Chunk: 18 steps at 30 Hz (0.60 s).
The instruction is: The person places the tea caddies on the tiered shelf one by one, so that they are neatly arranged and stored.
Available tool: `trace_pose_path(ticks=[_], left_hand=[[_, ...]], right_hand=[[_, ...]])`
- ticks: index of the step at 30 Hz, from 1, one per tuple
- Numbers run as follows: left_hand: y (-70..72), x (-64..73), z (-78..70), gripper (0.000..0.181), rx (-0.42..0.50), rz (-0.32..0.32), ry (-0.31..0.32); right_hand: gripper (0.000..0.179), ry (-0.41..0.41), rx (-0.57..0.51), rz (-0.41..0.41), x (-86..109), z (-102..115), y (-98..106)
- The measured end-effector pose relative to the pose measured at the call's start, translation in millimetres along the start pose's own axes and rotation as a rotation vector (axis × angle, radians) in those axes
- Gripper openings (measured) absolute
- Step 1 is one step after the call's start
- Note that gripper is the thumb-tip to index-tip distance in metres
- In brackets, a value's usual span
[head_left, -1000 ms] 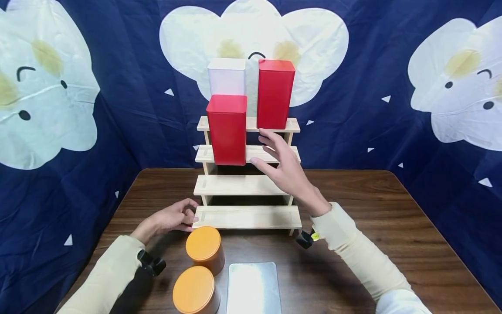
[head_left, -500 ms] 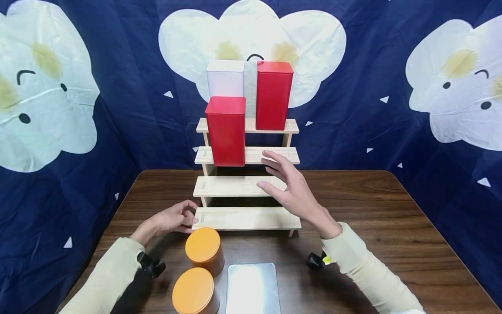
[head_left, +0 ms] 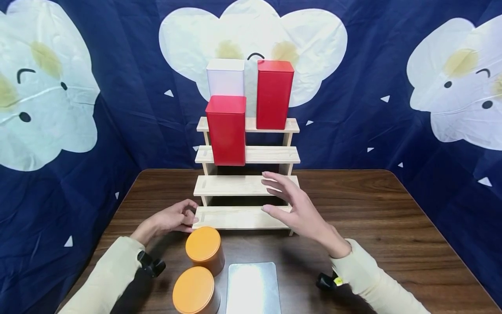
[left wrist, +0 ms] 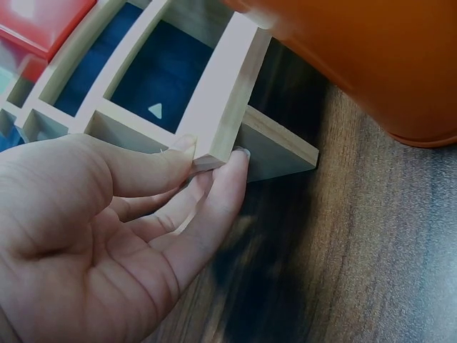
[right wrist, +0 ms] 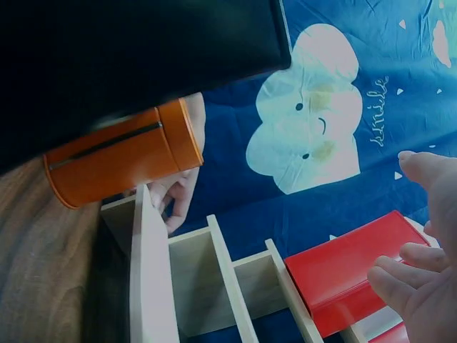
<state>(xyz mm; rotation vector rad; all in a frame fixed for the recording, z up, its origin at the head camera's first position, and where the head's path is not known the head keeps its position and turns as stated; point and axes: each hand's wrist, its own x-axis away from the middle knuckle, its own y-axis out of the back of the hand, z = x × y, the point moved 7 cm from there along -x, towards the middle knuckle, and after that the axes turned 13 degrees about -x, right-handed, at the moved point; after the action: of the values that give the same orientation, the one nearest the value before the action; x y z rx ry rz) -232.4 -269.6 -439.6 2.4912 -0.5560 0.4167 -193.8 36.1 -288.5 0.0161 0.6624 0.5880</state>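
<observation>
A stepped wooden rack (head_left: 235,217) with tiered shelves stands mid-table. My left hand (head_left: 166,220) pinches the left end of its lowest shelf, thumb on top and fingers underneath, as the left wrist view shows. My right hand (head_left: 294,205) is in the air over the right part of the lower shelves, fingers spread and slightly bent, holding nothing. One red tin (head_left: 227,135) stands upright on the second shelf from the top, at the left. Another red tin (head_left: 275,98) is on the top shelf at the right, with a white tin (head_left: 226,83) to its left, partly hidden.
Two orange round canisters (head_left: 203,245) stand in front of the rack's left side, one before the other. Beside them is a box with a shiny silver rectangular top (head_left: 252,288). A blue cloth (head_left: 129,87) with white cloud prints hangs behind the brown wooden table (head_left: 361,209).
My right hand has drawn down and to the right, away from the red tin on the top shelf. My left hand keeps its place on the lowest shelf's end.
</observation>
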Motion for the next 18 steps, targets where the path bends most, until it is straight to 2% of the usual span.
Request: trace_pose_path(ticks=[5, 11, 18], left_hand=[[-0.9, -0.8, 0.0, 0.044, 0.001, 0.001, 0.002], [-0.7, -2.0, -0.2, 0.044, -0.007, -0.002, 0.005], [0.2, -0.4, 0.1, 0.044, -0.012, -0.005, 0.012]], right_hand=[[0.068, -0.028, -0.004, 0.025, 14.1, 4, -3], [0.069, -0.014, -0.022, 0.077, 32.0, 9, -8], [0.07, -0.097, -0.027, 0.117, 48.7, 8, -12]])
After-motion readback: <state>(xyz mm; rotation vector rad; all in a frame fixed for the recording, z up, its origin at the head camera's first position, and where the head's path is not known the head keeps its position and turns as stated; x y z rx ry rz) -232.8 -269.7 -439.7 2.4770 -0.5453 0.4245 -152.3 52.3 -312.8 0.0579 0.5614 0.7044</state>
